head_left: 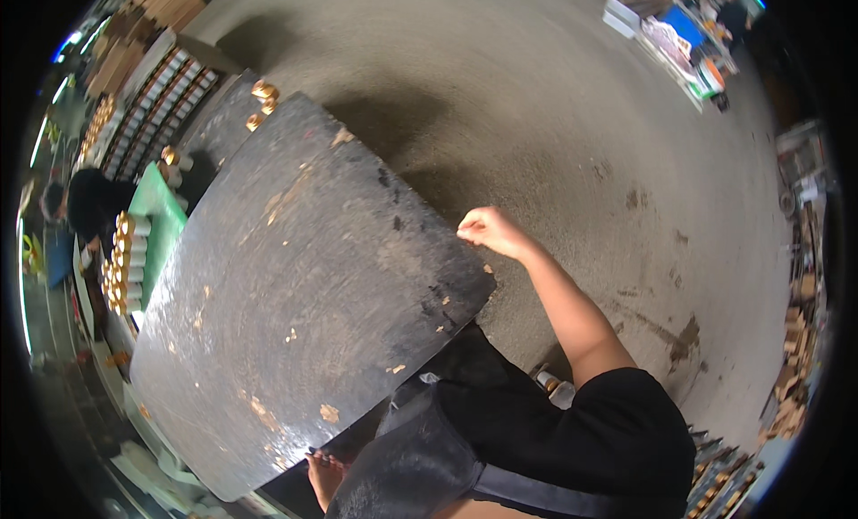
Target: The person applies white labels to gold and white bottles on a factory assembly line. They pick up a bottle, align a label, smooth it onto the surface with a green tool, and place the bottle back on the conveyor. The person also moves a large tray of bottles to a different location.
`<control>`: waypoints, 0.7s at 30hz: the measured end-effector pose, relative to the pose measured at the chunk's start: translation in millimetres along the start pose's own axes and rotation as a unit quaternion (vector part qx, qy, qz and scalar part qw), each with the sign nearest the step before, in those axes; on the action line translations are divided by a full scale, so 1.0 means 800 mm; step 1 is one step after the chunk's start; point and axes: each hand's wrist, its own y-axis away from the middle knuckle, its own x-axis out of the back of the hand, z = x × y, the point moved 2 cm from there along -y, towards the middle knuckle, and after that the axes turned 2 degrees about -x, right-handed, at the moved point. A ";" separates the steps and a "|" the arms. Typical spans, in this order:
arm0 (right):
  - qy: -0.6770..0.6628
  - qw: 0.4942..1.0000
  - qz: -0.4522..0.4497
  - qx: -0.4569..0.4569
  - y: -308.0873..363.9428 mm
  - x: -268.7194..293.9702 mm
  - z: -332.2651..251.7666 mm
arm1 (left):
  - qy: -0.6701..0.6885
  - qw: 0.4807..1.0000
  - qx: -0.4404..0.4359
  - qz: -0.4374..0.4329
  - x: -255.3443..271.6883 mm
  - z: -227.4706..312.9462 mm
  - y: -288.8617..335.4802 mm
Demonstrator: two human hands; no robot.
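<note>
A large dark tabletop (268,287), scuffed and bearing pale worn patches, spreads in front of me. Just over its right edge is my right hand (490,233), its fingers curled and the fingertips pressed together. Whether anything small sits in that pinch is too small to tell. My left hand (324,474) is low at the near edge, beside my dark apron (407,461); its fingers point up at the table's rim, a little apart, and no object shows in them.
White cylinders with gold-coloured ends (130,260) stand at the left beside a green board (159,229). Several gold-coloured pieces (264,92) lie past the far corner. A person in black (94,202) is at the left. Stacked boxes (170,3) and a loaded cart (670,50) stand farther off.
</note>
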 end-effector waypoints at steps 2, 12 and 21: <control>-0.017 0.999 0.007 0.032 0.008 -0.002 0.007 | 0.005 1.000 0.013 -0.006 -0.016 0.004 0.000; 0.022 0.999 -0.003 0.042 0.014 0.004 -0.003 | 0.141 0.986 0.050 0.078 0.001 -0.005 -0.030; -0.140 0.983 -0.110 -0.047 0.005 -0.008 0.025 | -0.538 0.794 -0.279 0.043 0.096 -0.039 -0.073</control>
